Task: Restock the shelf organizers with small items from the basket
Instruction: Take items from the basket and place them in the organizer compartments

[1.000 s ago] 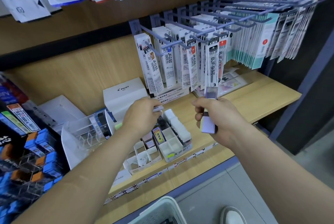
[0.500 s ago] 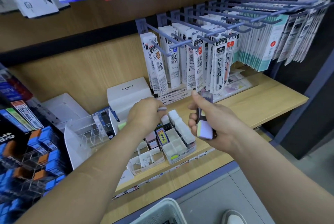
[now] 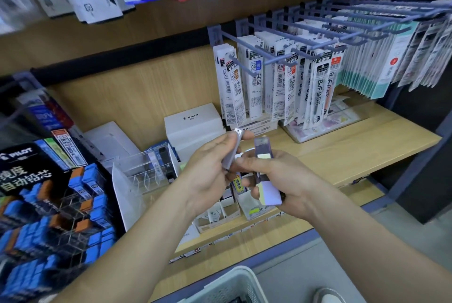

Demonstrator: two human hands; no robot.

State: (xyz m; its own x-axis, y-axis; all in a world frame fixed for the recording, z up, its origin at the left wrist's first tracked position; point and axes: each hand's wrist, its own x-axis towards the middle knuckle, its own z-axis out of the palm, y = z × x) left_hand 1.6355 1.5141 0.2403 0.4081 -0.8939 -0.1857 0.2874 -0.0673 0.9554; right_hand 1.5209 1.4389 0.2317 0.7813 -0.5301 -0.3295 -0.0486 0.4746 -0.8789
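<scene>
Head view. The left hand [image 3: 208, 173] is raised above the shelf [image 3: 342, 153], fingers curled and clamped on one slim pale case [image 3: 231, 150], which stands tilted with its metallic end uppermost. The right hand [image 3: 278, 175] sits just beside it, fingers [image 3: 245, 161] wrapped round a small stack of purple cases [image 3: 267, 187]; the thumb reaches toward the pale case, though contact cannot be confirmed. Both hands hover over the white compartment organizer [image 3: 220, 212] at the shelf's front edge, partly hiding it. A clear acrylic organizer [image 3: 141, 175] stands to its left. The basket [image 3: 227, 283] sits low in frame, below the shelf, well apart from both hands. Hanging refill packs [image 3: 281, 82] fill the pegs behind, and a white Pilot box [image 3: 193, 119] stands on the shelf beneath them.
</scene>
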